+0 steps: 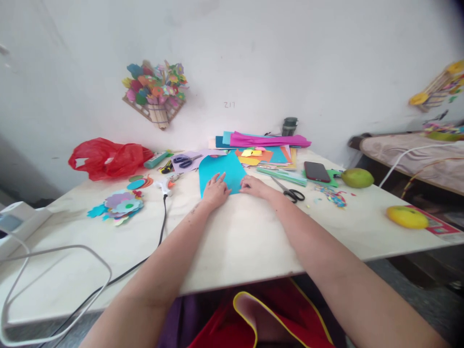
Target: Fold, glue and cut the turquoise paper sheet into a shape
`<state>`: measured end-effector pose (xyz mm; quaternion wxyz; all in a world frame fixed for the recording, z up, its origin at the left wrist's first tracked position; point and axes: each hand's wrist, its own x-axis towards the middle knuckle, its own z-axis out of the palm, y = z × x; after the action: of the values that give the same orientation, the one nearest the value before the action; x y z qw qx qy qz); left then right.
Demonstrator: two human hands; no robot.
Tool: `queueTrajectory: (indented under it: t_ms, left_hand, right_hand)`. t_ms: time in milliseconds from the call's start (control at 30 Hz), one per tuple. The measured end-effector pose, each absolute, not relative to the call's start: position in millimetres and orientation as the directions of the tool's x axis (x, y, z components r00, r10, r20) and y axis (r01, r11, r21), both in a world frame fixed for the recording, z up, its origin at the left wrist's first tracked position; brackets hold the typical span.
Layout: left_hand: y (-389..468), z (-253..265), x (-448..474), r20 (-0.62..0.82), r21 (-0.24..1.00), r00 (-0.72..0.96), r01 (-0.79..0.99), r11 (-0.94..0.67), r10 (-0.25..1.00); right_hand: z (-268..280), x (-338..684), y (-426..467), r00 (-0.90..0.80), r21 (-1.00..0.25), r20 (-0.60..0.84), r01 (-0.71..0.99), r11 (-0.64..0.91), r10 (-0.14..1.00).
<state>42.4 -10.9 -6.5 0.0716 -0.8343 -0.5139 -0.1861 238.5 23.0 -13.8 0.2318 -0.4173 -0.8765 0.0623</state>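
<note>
A turquoise sheet of craft paper (221, 166) lies on the white table, its far corners curling up a little. My left hand (216, 190) rests flat on the sheet's near part with its fingers spread. At the sheet's near right corner my right hand (253, 186) has its fingers bent together, pinching the edge. To the right of that hand lie black-handled scissors (293, 194). Beyond the sheet are coloured paper scraps (253, 155) and a stack of folded sheets topped with magenta paper (266, 140).
On the left are paper flower cutouts (125, 205), a white glue gun (165, 186) with a black cord, a red plastic bag (108, 157) and blue-handled scissors (183, 160). A phone (316, 171), a green mango (357, 178) and a yellow mango (407, 216) sit on the right.
</note>
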Motion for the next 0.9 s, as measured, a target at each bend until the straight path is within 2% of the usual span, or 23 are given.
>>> queueTrajectory:
  t_ms: [233,567,633,767,900]
  left_hand:
    - [-10,-7,44,0.366,0.079,0.375,0.900,-0.429,0.852]
    - [-14,-3,48,0.311,0.129,0.290,0.931,-0.342,0.905]
    - [-16,-2,49,0.338,0.076,0.355,0.913,-0.401,0.872]
    - [-21,2,51,0.355,-0.155,0.597,0.797,-0.584,0.720]
    - [-31,7,56,0.315,-0.308,0.718,0.696,-0.649,0.621]
  right_hand:
    - [-11,244,24,-0.565,-0.262,0.319,0.719,0.644,0.761]
    - [-3,238,17,-0.446,-0.252,0.227,0.832,0.495,0.866]
    - [-2,237,17,-0.433,-0.248,0.206,0.845,0.474,0.878]
    - [1,236,16,-0.431,-0.219,0.172,0.860,0.461,0.886]
    - [4,235,14,-0.441,-0.198,0.163,0.862,0.467,0.883]
